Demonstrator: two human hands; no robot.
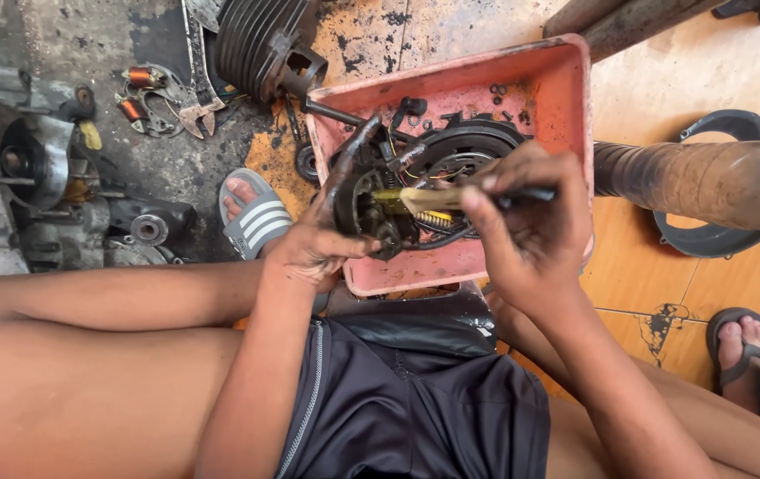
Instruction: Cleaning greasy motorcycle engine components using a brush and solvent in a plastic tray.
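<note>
Engine parts lie across the scene, and the one in hand is a round black coil plate [415, 191] with copper windings and yellow wiring, held over a shallow pink tray [566, 71].

At the far left of the floor [176, 168] sits a grey engine case [34, 195], and beyond it a small plate with two orange coils [145, 98]. A dark finned cylinder [260, 44] lies near the tray's upper left corner. A foot in a grey striped sandal [256, 213] rests just left of the tray.

The left hand [318, 239], black with grease, grips the left rim of the coil plate, its fingers [349, 146] stretched up along the plate's edge. The tray's bare bottom shows only a few small dark bits near its far wall.

The right hand [531, 222] pinches a screwdriver with a pale yellow handle [429, 200], fingers curled tight around it, the tool lying level and pointing left into the plate's middle.

Right of the tray lies a rusty exhaust pipe [708, 182] over a black ring-shaped cover [735, 129]. Another person's sandalled foot [744, 341] stands at the right edge of the tiled floor.
</note>
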